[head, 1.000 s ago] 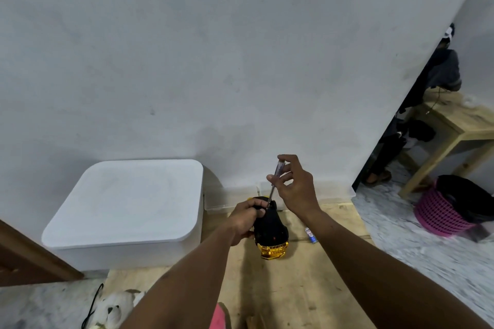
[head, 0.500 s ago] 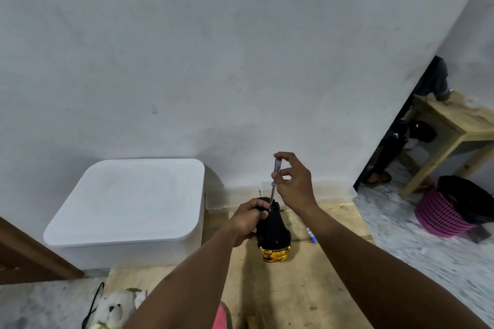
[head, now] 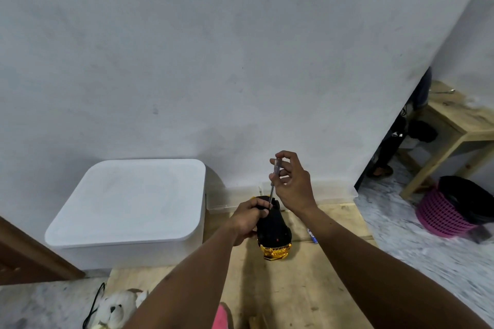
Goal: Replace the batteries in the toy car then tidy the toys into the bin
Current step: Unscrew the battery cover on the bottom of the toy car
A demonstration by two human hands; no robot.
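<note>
My left hand [head: 248, 219] is gripping the upturned car [head: 272, 232], fingers curled round its far end, just right of the white bin [head: 128, 211]. My right hand [head: 292, 184] is pinching the screwdriver [head: 274, 181] upright, its tip touching the car's underside. A battery [head: 312, 235] is lying nearby, right.

A big pale grey-white painted wall [head: 240, 48] fills most of the view. Below it is a light wooden board floor [head: 294, 291], with white and grey stone floor [head: 417, 251] to the right. There stands a small light wooden table [head: 462, 125], with a round pink plastic basket [head: 441, 218] near its leg.
</note>
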